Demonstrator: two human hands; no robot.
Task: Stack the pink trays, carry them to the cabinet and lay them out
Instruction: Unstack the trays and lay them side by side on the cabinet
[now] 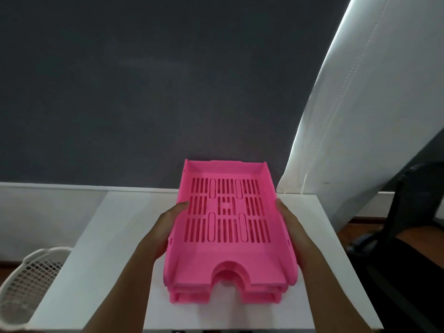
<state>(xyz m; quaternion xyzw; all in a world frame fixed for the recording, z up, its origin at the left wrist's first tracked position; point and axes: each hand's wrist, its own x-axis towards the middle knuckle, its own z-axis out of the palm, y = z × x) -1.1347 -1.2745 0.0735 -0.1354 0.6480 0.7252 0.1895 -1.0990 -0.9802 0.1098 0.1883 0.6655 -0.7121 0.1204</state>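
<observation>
With your left hand (pixel 165 227) and right hand (pixel 292 227) clamped on the pink tray stack's (pixel 225 236) 2 long sides, lower it level onto the white cabinet top (pixel 115 248).

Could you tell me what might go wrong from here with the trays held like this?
Both hands, left and right, grip only the sides of the pink stack, so a lower tray might slip free. The stack's far end sits close to the dark wall and could bump it.

Matt pink plastic trays (pixel 228 236), smooth white cabinet top (pixel 108 248), white plastic mesh basket (pixel 28 280), possibly glossy
</observation>
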